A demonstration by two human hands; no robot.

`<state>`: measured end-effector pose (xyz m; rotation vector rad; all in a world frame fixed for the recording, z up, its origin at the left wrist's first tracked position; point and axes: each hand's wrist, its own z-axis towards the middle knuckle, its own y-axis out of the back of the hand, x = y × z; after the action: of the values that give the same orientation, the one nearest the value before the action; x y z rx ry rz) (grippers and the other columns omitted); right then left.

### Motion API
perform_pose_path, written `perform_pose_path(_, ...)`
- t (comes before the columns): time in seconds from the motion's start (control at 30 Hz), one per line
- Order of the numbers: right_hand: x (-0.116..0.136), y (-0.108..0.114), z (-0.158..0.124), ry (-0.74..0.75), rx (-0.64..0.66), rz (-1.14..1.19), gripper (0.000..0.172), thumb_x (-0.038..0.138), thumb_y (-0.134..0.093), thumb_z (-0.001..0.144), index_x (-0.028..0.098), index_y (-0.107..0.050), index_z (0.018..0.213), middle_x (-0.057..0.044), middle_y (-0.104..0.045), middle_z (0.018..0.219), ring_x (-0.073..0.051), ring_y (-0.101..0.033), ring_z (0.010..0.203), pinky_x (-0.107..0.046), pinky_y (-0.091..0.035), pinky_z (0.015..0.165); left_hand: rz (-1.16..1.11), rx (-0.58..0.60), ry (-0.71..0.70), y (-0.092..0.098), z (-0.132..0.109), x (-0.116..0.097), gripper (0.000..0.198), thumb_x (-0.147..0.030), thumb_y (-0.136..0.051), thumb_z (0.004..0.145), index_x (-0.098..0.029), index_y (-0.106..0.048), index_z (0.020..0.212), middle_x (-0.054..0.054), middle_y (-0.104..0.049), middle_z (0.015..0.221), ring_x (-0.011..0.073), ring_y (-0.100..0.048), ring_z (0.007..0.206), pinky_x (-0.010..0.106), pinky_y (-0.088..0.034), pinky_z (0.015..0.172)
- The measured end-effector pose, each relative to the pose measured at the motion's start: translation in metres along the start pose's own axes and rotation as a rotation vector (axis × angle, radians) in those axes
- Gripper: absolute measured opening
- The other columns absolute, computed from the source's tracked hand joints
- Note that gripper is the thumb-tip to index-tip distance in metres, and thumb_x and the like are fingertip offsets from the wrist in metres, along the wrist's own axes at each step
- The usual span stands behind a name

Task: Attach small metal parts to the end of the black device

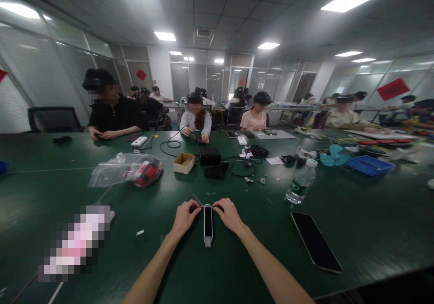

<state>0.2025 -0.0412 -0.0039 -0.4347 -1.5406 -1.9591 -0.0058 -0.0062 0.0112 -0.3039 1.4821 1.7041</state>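
Observation:
A slim device (208,222) with a black face, a white frame and a grey lower end lies upright in front of me on the green table. At its upper left edge, my left hand (185,217) has thumb and fingers pinched together. A thin, faint strip (197,200) shows just beyond those fingertips; whether they hold it I cannot tell. My right hand (228,213) pinches at the upper right edge of the device. What lies between its fingertips is too small to make out.
A smartphone (316,241) and a water bottle (301,183) are on the right. Ahead are a cardboard box (184,163), a black box (209,156), cables and a plastic bag (111,169). A blue tray (369,165) is farther right. Several people sit across the table (135,272).

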Motion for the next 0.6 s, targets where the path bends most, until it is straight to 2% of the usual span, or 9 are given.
perform_pose_path(0.37,0.0025,0.0023,-0.0002,-0.011,0.014,0.009,0.023,0.033,-0.047,0.093,0.024,-0.068,0.098,-0.004,-0.065,0.097,-0.019,-0.053,0.094,-0.032,-0.039,0.083,-0.030,0.017,0.003,0.0001,0.0002,0.0013,0.016,-0.028,-0.054,0.084,-0.022,-0.067,0.088,0.002,-0.070,0.088,0.0180,-0.063,0.083,0.030,-0.049,0.080)
perform_pose_path(0.6,0.0017,0.0021,0.0002,-0.021,-0.001,0.016,0.020,0.028,-0.049,0.092,0.023,-0.068,0.096,-0.003,-0.066,0.096,-0.019,-0.053,0.093,-0.031,-0.039,0.081,0.123,0.023,0.001,-0.0010,0.0006,-0.0047,0.020,-0.028,-0.061,0.077,-0.020,-0.065,0.095,0.003,-0.068,0.091,0.0207,-0.060,0.088,0.032,-0.044,0.079)
